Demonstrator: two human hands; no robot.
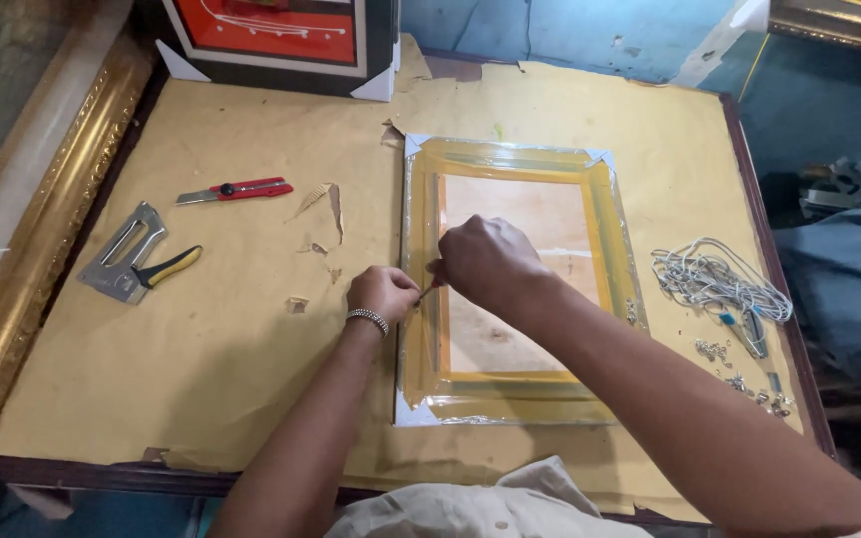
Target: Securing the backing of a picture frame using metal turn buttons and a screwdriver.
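Nearest me is a pale cloth (495, 503) at the bottom edge, just under my forearms. Both arms reach forward over the table (201, 389), which is covered in tan paper.

A frame (510, 289) lies flat on the table, a little right of centre, back side up. It is wrapped in clear film with yellowish tape along its borders and white protectors on its corners. Both hands meet at its left rail, about halfway along.

My left hand (381, 294) rests on the table against that rail, fingers curled; a metal bracelet (368, 319) sits on the wrist. Whether this grip is clamped on anything I cannot tell.

My right hand (485, 264) lies over the frame's left side, its grip pinched shut on a small tool (429, 290) with a reddish tip that points at the rail, just beside the left hand.

Well to the left lie a staple gun (137, 256) with a yellow-and-black handle and, beyond it, a red knife (236, 189). Torn paper scraps (321, 204) lie between the knife and the frame. On the right, a bundle of white cord (715, 279) lies near small metal hardware (749, 374).

At the far edge stands a framed red picture (271, 35). A gilt moulding (22, 269) runs along the left of the table.
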